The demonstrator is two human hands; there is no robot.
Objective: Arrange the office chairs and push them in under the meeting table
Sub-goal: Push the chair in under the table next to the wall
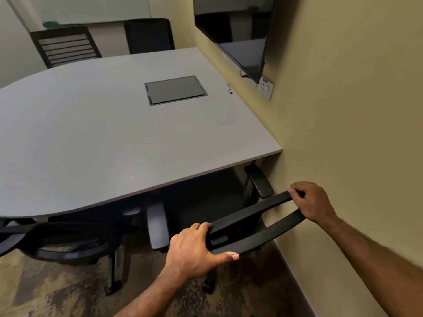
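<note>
A black office chair (249, 216) stands at the near right corner of the grey meeting table (96, 138), its seat partly under the top. My left hand (196, 248) grips the left end of its backrest top. My right hand (311, 200) grips the right end, close to the wall. The chair's armrests (259, 180) reach under the table edge. A second black chair (59, 243) sits at the near left, its seat hidden under the table. Two more chairs (66, 45) stand pushed in at the far side.
A beige wall (343, 122) runs tight along the right of the chair and table. A dark screen (238, 30) hangs on it above a socket (265, 86). A cable hatch (175, 90) is set in the tabletop. Patterned carpet (68, 294) covers the floor.
</note>
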